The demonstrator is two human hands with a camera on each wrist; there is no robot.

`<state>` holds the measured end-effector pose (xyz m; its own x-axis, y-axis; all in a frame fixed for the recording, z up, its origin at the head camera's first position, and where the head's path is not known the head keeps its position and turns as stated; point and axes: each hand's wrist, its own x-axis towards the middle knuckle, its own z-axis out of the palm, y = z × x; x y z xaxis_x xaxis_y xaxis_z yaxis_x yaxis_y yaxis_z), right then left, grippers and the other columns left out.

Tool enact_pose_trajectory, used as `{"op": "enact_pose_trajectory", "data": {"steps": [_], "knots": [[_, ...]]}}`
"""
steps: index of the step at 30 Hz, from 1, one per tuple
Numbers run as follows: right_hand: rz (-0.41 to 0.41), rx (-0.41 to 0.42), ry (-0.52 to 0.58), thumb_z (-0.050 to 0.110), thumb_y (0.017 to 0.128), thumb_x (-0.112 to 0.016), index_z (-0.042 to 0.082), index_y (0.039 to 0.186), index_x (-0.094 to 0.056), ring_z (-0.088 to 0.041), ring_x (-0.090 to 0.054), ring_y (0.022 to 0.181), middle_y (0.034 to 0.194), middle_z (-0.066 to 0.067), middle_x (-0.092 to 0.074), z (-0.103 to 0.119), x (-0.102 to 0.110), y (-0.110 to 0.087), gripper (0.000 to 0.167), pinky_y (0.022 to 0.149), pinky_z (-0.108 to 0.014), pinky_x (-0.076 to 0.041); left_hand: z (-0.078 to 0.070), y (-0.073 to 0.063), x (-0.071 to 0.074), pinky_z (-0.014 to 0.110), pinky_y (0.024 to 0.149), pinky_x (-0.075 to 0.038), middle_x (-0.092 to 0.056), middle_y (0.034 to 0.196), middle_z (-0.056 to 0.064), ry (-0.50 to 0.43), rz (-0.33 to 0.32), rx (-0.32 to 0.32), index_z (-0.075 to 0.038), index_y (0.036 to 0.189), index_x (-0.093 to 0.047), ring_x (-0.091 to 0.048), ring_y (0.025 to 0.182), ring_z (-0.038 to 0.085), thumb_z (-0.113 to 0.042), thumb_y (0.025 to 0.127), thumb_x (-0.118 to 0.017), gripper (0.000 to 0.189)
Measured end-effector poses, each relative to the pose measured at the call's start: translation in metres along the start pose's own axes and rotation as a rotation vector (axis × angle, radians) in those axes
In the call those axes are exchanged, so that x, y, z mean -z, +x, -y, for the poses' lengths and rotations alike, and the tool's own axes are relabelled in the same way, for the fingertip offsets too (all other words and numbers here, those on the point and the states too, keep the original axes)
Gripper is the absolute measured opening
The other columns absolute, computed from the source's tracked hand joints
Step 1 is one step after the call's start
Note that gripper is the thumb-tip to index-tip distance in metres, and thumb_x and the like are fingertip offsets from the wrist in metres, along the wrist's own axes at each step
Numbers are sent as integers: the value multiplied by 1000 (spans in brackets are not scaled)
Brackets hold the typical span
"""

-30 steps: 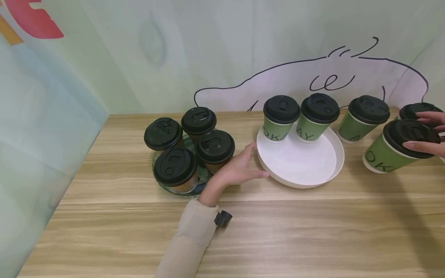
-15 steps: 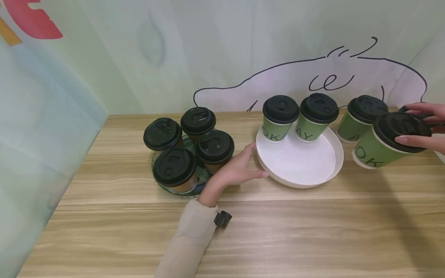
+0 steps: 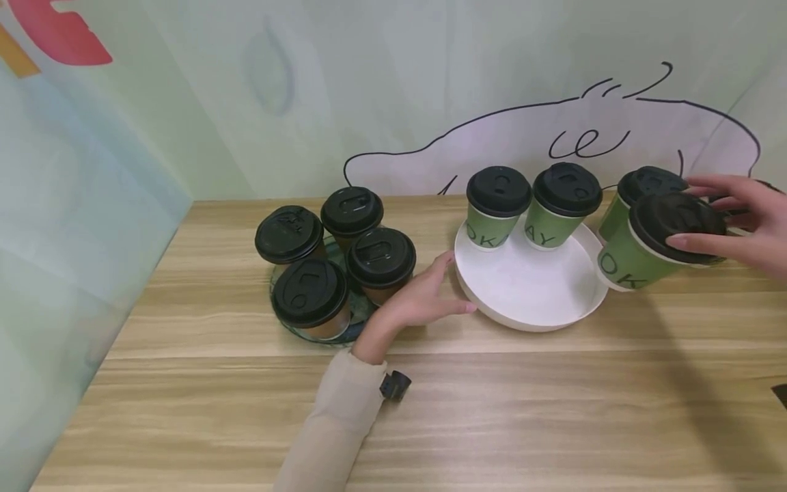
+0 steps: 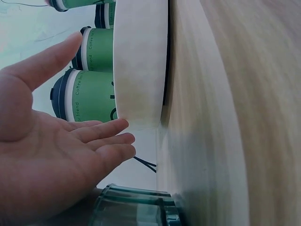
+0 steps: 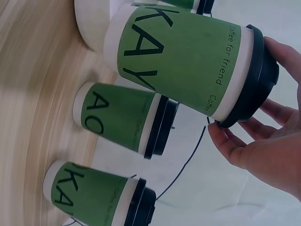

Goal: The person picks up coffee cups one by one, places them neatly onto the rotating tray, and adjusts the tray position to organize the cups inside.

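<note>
My right hand (image 3: pixel 753 222) grips a green paper cup (image 3: pixel 633 256) by its black lid and holds it tilted off the table, its base near the right rim of a round white tray (image 3: pixel 522 294). In the right wrist view that cup (image 5: pixel 178 61) shows large dark letters, thumb and fingers around its lid. My left hand (image 3: pixel 427 297) lies at the tray's left side, thumb and fingers spread. In the left wrist view its straight fingertips (image 4: pixel 123 125) reach the tray wall (image 4: pixel 141 70). Two lidded green cups, one left (image 3: pixel 492 229) and one right (image 3: pixel 547 229), stand at the tray's back.
Another green cup (image 3: pixel 615 219) stands right of the tray, partly behind the held one. A further green cup (image 5: pixel 94 193) shows in the right wrist view. At left, several brown cups with black lids crowd a greenish glass plate (image 3: pixel 358 318). A wall backdrop (image 3: pixel 406 102) rises behind.
My right hand has lifted the green cup and carried it left, towards the tray's right rim. The left hand and the cups on the tray have stayed in place.
</note>
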<state>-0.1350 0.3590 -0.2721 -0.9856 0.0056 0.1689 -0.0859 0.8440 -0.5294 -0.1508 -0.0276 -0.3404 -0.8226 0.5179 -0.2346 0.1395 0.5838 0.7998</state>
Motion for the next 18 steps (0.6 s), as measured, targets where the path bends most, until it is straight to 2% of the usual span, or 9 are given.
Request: {"op": "enact_pose_trajectory", "data": {"steps": [2, 4, 6, 9, 12, 14, 18], "knots": [[36, -11, 7, 21, 79, -72, 16, 145, -27, -30, -39, 108, 133, -23, -35, 15, 0, -2, 80, 92, -15, -31, 0, 0, 0, 36, 108, -21, -17, 150, 13, 4, 0, 4, -5, 146, -9, -18, 136, 22, -30, 82, -68, 91], [52, -23, -15, 23, 79, -72, 15, 144, -27, -31, -42, 106, 131, -24, -37, 26, 0, -3, 80, 73, -8, -29, 0, 0, 0, 36, 108, -21, -17, 150, 13, 9, 0, 6, -5, 146, -9, -18, 136, 22, -29, 82, -68, 91], [92, -33, -3, 23, 79, -72, 9, 143, -27, -47, -41, 102, 126, -29, -38, 38, 1, -3, 80, 70, -14, -32, -1, 0, 0, 36, 108, -21, -17, 150, 13, 9, 0, 10, -5, 146, -9, -18, 136, 22, -29, 82, -68, 90], [134, -57, -35, 28, 78, -73, 8, 142, -29, -48, -44, 98, 122, -30, -40, 48, 0, -3, 80, 66, -27, -40, -2, 0, 0, 36, 108, -21, -17, 150, 13, 9, -1, 10, -4, 146, -9, -18, 136, 22, -29, 82, -68, 90], [172, -71, -27, 32, 77, -73, 12, 142, -29, -46, -45, 99, 121, -28, -41, 53, -2, -2, 81, 62, -40, -42, -2, -1, 1, 36, 108, -20, -17, 150, 13, 9, -1, 10, -4, 146, -9, -18, 136, 22, -29, 83, -68, 90], [179, -62, -20, 33, 76, -74, 14, 141, -32, -44, -45, 101, 120, -28, -42, 56, -4, -1, 79, 59, -34, -40, -2, -1, 1, 36, 108, -20, -17, 150, 13, 7, -2, 10, -4, 146, -10, -18, 136, 22, -28, 83, -68, 89], [194, -35, -4, 32, 76, -74, 16, 141, -33, -46, -42, 106, 122, -28, -41, 62, -11, -1, 78, 67, -48, -42, -2, -1, 2, 35, 108, -20, -17, 150, 13, -1, -1, 13, -4, 146, -10, -17, 136, 21, -28, 83, -68, 89]]}}
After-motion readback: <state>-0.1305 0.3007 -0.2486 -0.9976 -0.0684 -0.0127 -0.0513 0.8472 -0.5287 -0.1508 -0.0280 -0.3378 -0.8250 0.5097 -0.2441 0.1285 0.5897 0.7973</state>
